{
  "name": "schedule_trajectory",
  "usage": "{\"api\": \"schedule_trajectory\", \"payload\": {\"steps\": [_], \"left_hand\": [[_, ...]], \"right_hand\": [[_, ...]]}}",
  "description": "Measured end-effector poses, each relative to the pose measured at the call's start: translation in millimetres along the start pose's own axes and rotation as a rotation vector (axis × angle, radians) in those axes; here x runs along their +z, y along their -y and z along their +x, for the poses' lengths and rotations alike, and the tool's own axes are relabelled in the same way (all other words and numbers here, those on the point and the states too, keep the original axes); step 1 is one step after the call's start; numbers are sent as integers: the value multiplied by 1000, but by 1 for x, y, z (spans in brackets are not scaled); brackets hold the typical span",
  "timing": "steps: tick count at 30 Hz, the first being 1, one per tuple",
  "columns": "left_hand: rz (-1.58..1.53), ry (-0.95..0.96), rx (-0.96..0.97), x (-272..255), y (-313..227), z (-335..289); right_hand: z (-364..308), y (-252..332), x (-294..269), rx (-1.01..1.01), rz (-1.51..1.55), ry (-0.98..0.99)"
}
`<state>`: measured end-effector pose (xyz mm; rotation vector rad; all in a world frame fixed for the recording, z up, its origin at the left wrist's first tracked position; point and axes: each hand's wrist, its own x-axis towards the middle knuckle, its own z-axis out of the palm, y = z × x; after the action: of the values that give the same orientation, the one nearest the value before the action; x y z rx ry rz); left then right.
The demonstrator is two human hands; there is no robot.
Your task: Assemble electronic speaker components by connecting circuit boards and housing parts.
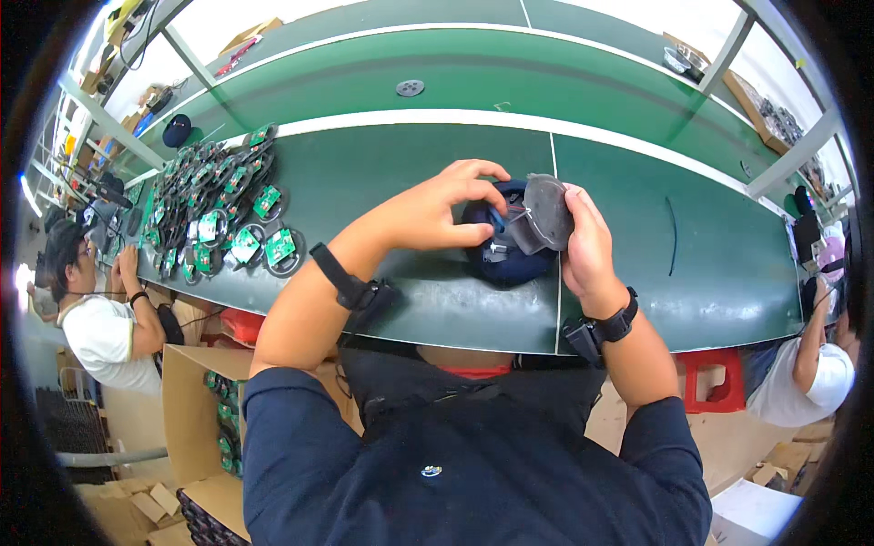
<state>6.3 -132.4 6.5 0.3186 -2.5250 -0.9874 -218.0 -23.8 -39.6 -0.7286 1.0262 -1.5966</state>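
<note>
Left grip (451,214) is hanging spread at dark housing (514,270), right grip (587,244) pinching grey cover (548,211), circuit boards (246,244) crowding green worktop (391,159), people (107,335) flanking it

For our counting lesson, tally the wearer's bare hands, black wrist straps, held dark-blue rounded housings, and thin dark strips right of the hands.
Bare hands: 2
Black wrist straps: 2
Held dark-blue rounded housing: 1
Thin dark strip: 1
Total: 6
</note>
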Motion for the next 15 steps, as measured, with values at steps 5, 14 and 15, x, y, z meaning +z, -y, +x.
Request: {"api": "schedule_trajectory", "payload": {"steps": [5,14,15], "left_hand": [[-293,-210,17,19,21,9],[-998,-613,-283,73,50,25],[-1001,-627,-269,74,50,25]], "right_hand": [[-3,7,10,-33,-13,-26],[9,5,17,-240,-699,164],[12,5,17,-277,-732,201]]}}
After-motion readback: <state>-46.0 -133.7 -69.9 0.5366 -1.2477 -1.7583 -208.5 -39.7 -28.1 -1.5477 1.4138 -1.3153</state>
